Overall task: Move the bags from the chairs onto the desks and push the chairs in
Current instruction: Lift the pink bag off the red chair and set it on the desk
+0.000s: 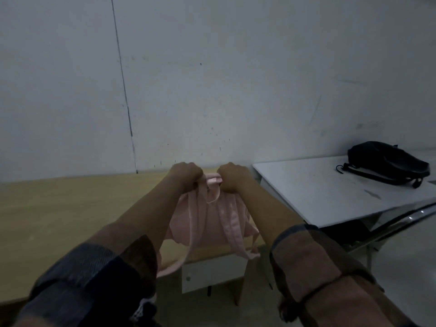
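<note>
A pink backpack [207, 223] hangs from both my hands over the right end of a light wooden desk [70, 208]. My left hand [186, 174] and my right hand [232, 175] are both closed on its top handle, side by side. Its straps dangle toward me past the desk's front edge. A black backpack [387, 161] lies flat on a white desk [318, 197] to the right. No chair shows clearly.
A grey wall stands just behind both desks. Metal legs [368, 246] and a dark shape sit under the white desk. Under the wooden desk's right end is a white panel [212, 274]. Bare floor lies at the lower right.
</note>
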